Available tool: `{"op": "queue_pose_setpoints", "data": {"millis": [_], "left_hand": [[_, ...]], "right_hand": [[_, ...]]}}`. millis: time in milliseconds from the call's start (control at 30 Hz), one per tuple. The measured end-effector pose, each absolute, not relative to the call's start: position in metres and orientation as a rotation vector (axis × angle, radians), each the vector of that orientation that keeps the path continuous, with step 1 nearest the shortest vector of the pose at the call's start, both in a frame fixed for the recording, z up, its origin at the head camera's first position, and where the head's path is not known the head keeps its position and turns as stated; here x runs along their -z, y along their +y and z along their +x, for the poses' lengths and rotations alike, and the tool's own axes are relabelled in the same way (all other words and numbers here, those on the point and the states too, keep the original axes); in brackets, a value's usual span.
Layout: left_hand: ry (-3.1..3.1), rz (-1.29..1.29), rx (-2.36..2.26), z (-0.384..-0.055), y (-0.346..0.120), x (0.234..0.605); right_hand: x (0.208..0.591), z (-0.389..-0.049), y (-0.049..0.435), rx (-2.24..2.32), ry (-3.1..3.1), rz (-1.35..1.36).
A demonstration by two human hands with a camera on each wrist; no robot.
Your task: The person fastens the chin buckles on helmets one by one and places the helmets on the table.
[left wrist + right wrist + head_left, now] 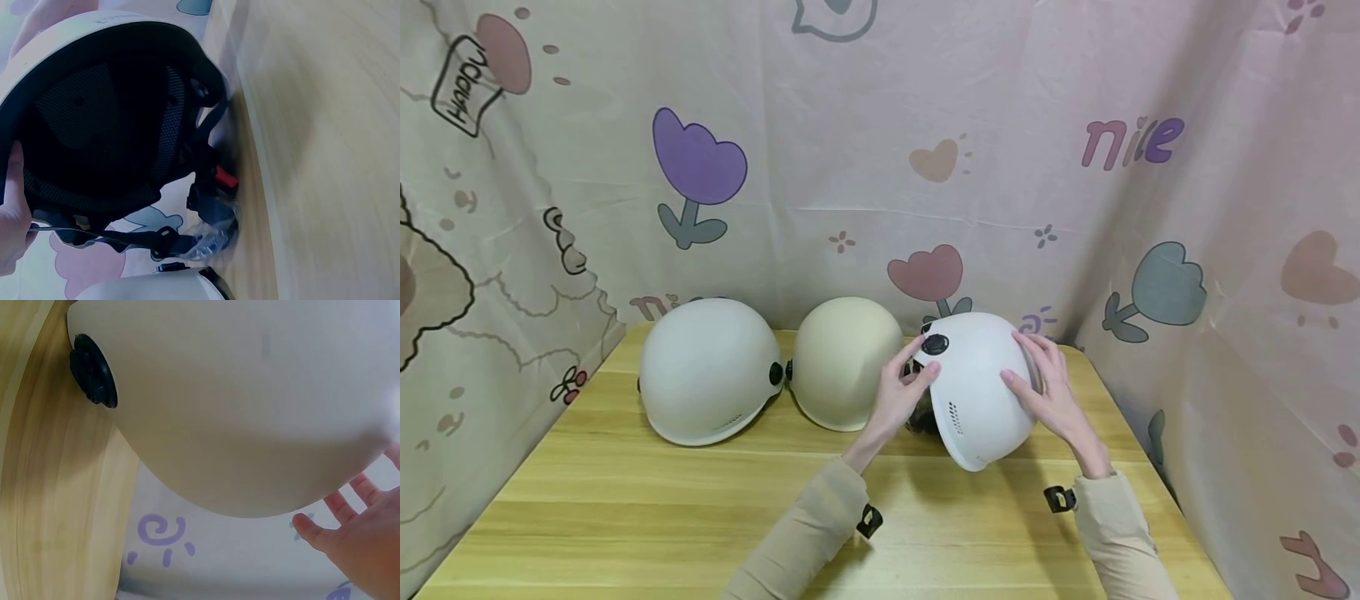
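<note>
At the near edge of the work area, two beige sleeves (805,527) extend over the wood-grain counter (647,525); a black wrist mount (870,521) is fitted at each wrist.

Ahead of the sleeves, both hands support the held helmet (988,392), located at the right part of the counter. The left hand (897,396) pinches the rim beside the black round fitting (936,344). The right hand (1052,396) is spread wide, with extended fingers and thumb against the opposite side of the white shell.

The held helmet is tilted, with its opening toward the left hand. A group of vent holes (955,418) lies near the rim. The left wrist view shows the dark lining (100,119), the black strap (134,239) and a red buckle part (226,177) low by the counter surface. Whether the shell contacts the counter cannot be told.

Farther back, the cream helmet (846,362) rests upright. Just beside it, to the left, rests the larger white helmet (707,367).

Behind the counter hangs a printed curtain (850,125) with tulips, hearts and lettering.
</note>
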State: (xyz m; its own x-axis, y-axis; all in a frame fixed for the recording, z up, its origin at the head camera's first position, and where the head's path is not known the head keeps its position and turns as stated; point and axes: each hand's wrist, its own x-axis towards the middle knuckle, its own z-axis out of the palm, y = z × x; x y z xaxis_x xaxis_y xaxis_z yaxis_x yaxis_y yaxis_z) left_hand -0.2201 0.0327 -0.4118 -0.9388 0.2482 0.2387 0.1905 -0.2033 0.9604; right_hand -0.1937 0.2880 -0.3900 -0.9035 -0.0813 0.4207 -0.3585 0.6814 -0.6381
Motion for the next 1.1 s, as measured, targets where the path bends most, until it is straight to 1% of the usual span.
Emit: {"op": "queue_pose_setpoints", "data": {"millis": [467, 867, 1100], "left_hand": [[1.694, 0.568, -2.367, -0.221, 0.036, 0.403], [1.584, 0.549, -2.325, -0.225, 0.037, 0.402], [1.532, 0.621, -2.319, -0.226, 0.037, 0.403]], "right_hand": [[0.381, -0.193, 0.277, -1.076, -2.268, 0.598], [0.377, -0.192, 0.274, -1.02, -2.406, 0.391], [0.376, -0.192, 0.272, -0.972, -2.423, 0.328]]}}
